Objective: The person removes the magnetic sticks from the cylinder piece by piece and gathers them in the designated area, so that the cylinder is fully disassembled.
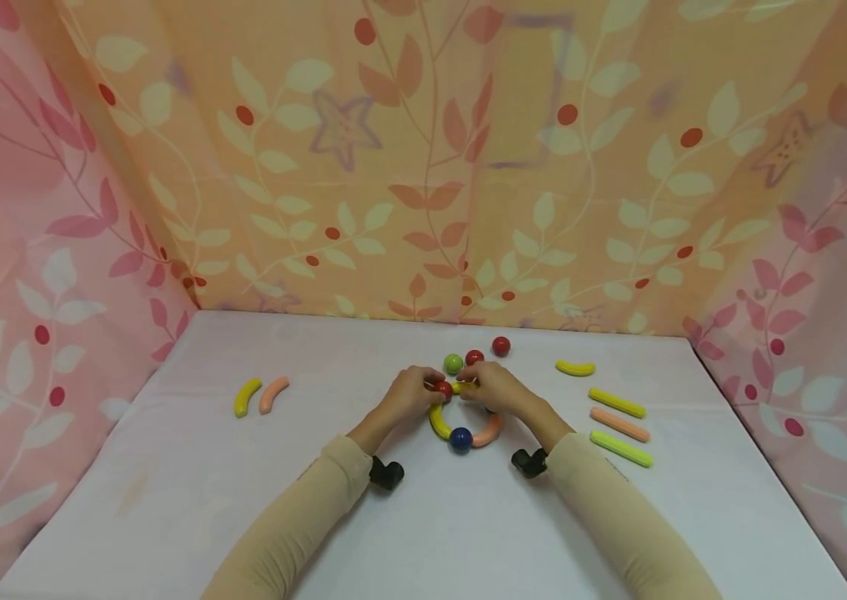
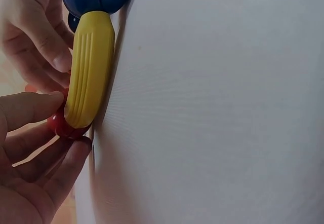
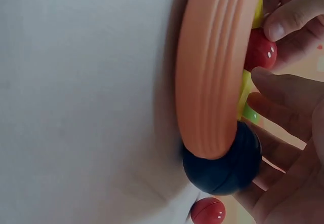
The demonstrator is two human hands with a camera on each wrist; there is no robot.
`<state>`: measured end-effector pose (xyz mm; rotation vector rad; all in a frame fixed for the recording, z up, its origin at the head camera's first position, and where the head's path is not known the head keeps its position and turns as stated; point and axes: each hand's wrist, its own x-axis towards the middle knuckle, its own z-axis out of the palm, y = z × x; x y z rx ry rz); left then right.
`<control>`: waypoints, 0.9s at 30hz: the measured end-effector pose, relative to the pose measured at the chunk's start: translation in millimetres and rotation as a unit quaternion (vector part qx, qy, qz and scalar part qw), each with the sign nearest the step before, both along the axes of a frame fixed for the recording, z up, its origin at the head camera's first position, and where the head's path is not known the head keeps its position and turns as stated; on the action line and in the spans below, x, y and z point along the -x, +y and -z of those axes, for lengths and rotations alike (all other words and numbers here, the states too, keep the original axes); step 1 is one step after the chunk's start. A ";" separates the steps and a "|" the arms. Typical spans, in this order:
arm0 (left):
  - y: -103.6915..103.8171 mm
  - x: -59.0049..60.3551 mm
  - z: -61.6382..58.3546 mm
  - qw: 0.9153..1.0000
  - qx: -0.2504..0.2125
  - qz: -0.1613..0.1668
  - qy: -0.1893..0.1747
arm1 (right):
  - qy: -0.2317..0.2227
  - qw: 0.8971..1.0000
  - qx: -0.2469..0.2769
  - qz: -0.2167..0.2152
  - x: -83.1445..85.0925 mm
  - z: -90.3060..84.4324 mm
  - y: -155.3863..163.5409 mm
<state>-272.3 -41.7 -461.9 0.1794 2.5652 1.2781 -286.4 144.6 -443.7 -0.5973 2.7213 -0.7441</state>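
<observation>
A ring of curved sticks and balls lies on the white table. My left hand [image 1: 410, 393] pinches the red ball [image 1: 443, 390] at the ring's left far side. From that ball a yellow curved stick [image 2: 91, 69] runs to a blue ball [image 1: 461, 440] at the near side. An orange curved stick [image 3: 215, 72] joins the blue ball to a dark blue ball [image 3: 223, 158] on the right. My right hand [image 1: 497, 388] holds another yellow curved stick [image 1: 461, 387] at the far side, next to the red ball; its fingers partly hide this stick.
Beyond the hands sit a green ball [image 1: 453, 363] and two red balls [image 1: 501, 346]. To the right lie a yellow curved stick [image 1: 575, 368] and straight yellow [image 1: 617, 402], orange [image 1: 620, 424] and green sticks [image 1: 621, 448]. Two curved sticks [image 1: 247, 397] lie left. Patterned curtains [image 1: 423, 167] surround the table.
</observation>
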 end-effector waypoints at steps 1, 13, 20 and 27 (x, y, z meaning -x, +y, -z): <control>-0.2 -1.0 0.0 1.000 0.000 0.002 -0.002 | 0.001 1.000 -0.002 0.000 -0.2 0.8 -0.3; 0.4 -20.9 -1.6 0.999 0.002 0.037 -0.014 | 0.015 0.998 -0.055 -0.029 -15.6 -2.5 -1.9; -1.9 -34.4 -6.9 0.998 0.059 -0.025 -0.008 | 0.018 0.998 -0.009 -0.067 -19.7 -5.1 -8.4; 1.8 -41.2 -4.3 0.996 0.088 -0.009 0.011 | 0.026 0.995 0.001 -0.100 -20.9 -2.1 -10.9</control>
